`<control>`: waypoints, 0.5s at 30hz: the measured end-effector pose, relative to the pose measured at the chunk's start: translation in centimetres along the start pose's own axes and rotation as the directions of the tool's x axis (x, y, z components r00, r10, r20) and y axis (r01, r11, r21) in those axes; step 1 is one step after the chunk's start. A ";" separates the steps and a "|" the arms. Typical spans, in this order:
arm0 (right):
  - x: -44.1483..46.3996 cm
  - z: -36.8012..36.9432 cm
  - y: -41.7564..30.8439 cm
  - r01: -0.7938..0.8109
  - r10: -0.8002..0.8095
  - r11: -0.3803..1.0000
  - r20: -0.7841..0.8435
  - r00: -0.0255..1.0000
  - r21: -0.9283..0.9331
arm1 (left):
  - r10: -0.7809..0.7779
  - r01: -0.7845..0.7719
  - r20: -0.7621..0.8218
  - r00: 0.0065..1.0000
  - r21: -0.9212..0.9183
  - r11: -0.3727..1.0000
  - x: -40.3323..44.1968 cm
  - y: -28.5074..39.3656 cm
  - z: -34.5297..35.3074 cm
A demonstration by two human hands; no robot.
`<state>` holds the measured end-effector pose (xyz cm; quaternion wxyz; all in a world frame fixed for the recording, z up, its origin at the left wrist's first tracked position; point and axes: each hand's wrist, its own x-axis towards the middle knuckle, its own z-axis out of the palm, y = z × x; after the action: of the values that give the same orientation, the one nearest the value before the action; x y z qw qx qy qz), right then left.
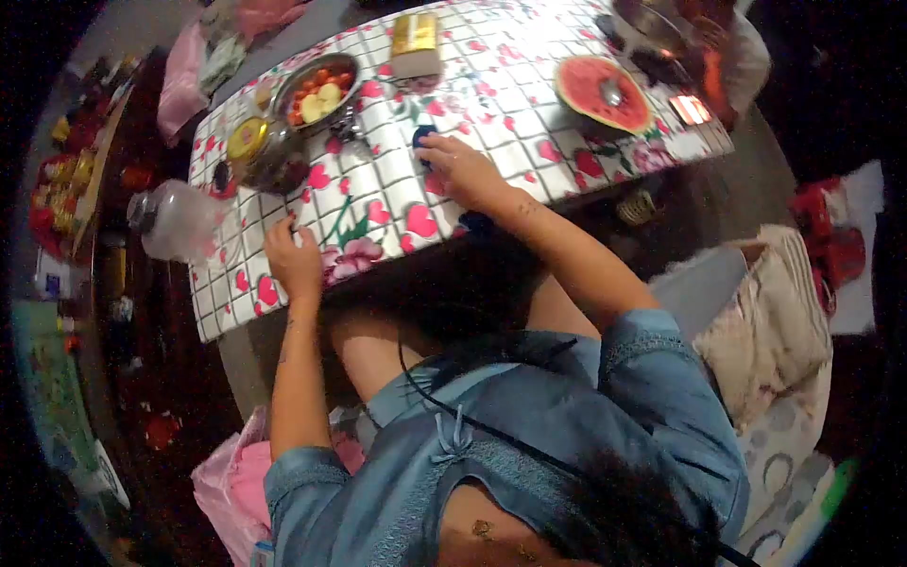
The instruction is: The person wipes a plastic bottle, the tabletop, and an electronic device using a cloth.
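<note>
My right hand reaches over the table's front part, its fingers on a small dark blue object. What that object is cannot be made out. Near the left front of the table, my left hand has its fingers bent around something small and dark at the fingertips, too small to name. The table has a white cloth with a grid, hearts and flowers. Beyond my left hand stands a glass jar with a yellow lid and dark contents.
A metal bowl holds red and pale yellow pieces. A yellow box stands at the back. A cut watermelon with a spoon lies right, near another person's arm. A clear plastic jar is left.
</note>
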<state>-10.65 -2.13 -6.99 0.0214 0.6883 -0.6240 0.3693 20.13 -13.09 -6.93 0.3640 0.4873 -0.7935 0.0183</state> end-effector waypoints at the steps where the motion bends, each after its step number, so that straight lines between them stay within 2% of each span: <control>1: -1.0 -1.1 -0.4 -0.016 0.015 1.000 0.072 0.997 0.004 | -0.013 0.013 0.008 1.000 0.004 1.000 0.0 0.0 -0.1; 3: -3.9 -2.9 1.1 -0.003 0.003 1.000 -0.017 1.000 -0.025 | 0.037 -0.037 0.005 0.999 0.004 0.999 0.1 -0.9 0.2; 6: -8.5 -8.0 2.4 -0.100 0.093 0.991 -0.083 0.992 -0.089 | 0.032 -0.032 0.001 0.999 0.009 0.999 0.0 -0.2 -0.2; 7: -10.0 -10.1 2.6 -0.147 0.144 0.988 -0.068 0.987 -0.040 | 0.042 -0.042 0.002 0.999 -0.001 0.999 0.0 0.0 -0.3; 8: -12.0 -11.3 3.2 -0.173 0.145 0.967 -0.154 0.977 -0.186 | 0.040 -0.040 0.006 0.999 0.000 0.999 0.0 -0.2 -0.2; 9: -13.7 -12.8 3.6 -0.262 0.236 0.950 -0.158 0.959 -0.169 | 0.037 -0.037 0.009 0.999 0.002 0.999 0.0 -0.5 -0.1; 10: -15.3 -14.2 4.2 -0.297 0.241 0.913 -0.219 0.946 -0.281 | 0.021 -0.021 0.033 0.999 0.007 1.000 0.1 -0.7 0.1; 11: -16.7 -15.8 5.5 -0.353 0.296 0.893 -0.226 0.928 -0.280 | 0.023 -0.024 0.033 0.999 0.002 1.000 0.1 -1.0 0.3; 12: -18.8 -16.8 8.7 -0.353 0.262 0.853 -0.269 0.927 -0.385 | 0.015 -0.015 0.028 0.999 0.007 1.000 0.1 -1.2 0.6; 13: -19.8 -18.3 10.7 -0.401 0.288 0.838 -0.325 0.901 -0.370 | 0.008 -0.008 0.025 1.000 0.014 1.000 0.0 -1.3 0.7; 14: -20.8 -20.4 12.4 -0.369 0.222 0.811 -0.344 0.912 -0.454 | 0.022 -0.022 0.008 1.000 0.025 0.999 0.0 -1.2 0.7; 15: -20.8 -22.4 13.0 -0.458 0.321 0.778 -0.354 0.878 -0.430 | 0.024 -0.024 0.010 1.000 0.026 0.999 -0.1 -1.4 0.8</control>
<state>-31.76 23.50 -7.52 0.2037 0.4584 -0.8192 0.2778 20.78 -14.06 -8.01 0.3536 0.4824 -0.8008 0.0307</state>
